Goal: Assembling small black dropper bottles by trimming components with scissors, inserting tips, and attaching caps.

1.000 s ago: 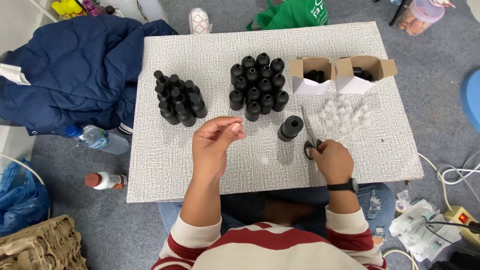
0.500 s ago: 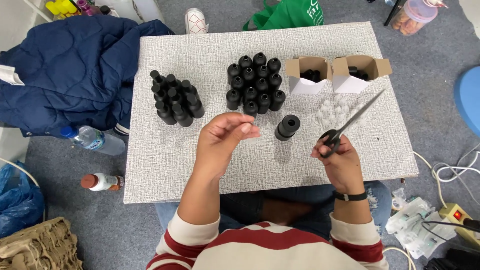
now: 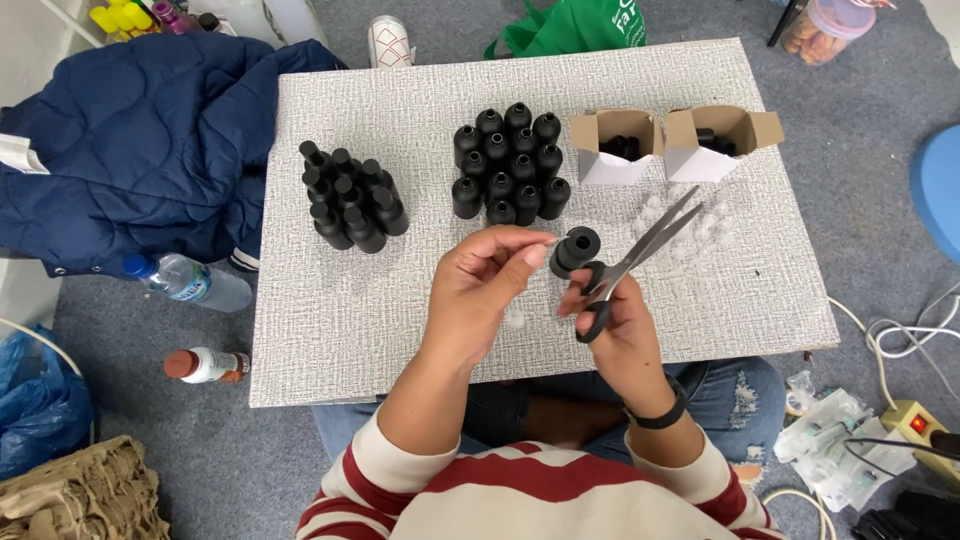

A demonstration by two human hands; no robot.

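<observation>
My left hand is raised over the table's front middle, thumb and fingertips pinching a tiny clear piece. My right hand grips black-handled scissors, blades slightly apart and pointing up to the right. Between the hands stands a single black bottle on the table. Two clusters of black bottles stand further back, one at the left and one in the centre. Small clear plastic pieces lie to the right of the scissors.
The grey textured table carries two open white cardboard boxes with black parts inside. A navy jacket lies left. Drink bottles, a power strip and cables are on the floor.
My right hand picked the scissors up off the table and swung them toward my left hand. My left hand stayed raised with its pinch.
</observation>
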